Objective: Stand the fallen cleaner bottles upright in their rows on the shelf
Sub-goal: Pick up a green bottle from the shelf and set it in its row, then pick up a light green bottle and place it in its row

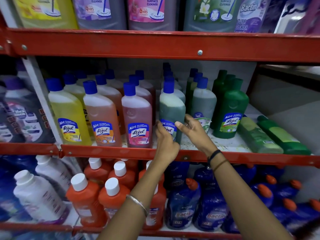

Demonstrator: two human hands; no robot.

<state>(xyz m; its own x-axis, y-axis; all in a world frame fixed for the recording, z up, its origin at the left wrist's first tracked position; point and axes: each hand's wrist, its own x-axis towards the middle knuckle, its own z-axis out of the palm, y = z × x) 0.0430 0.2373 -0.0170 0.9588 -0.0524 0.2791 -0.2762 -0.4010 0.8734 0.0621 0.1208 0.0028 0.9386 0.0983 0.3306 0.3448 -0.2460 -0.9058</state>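
Observation:
A grey-green cleaner bottle (171, 110) with a blue cap stands upright at the front of its row on the middle shelf (121, 151). My left hand (166, 137) wraps its lower label from the left. On the bottle's right side my right hand (194, 130) has its fingers spread, fingertips touching the bottle. Two green bottles lie flat at the shelf's right end: a pale green one (258, 135) and a dark green one (284, 135). An upright dark green bottle (230, 115) stands just left of them.
Upright yellow (69, 115), orange (102, 116) and pink (136, 116) bottles fill the rows to the left. Large jugs sit on the top shelf (155, 44). Orange (86, 196) and blue (183, 205) bottles crowd the shelf below.

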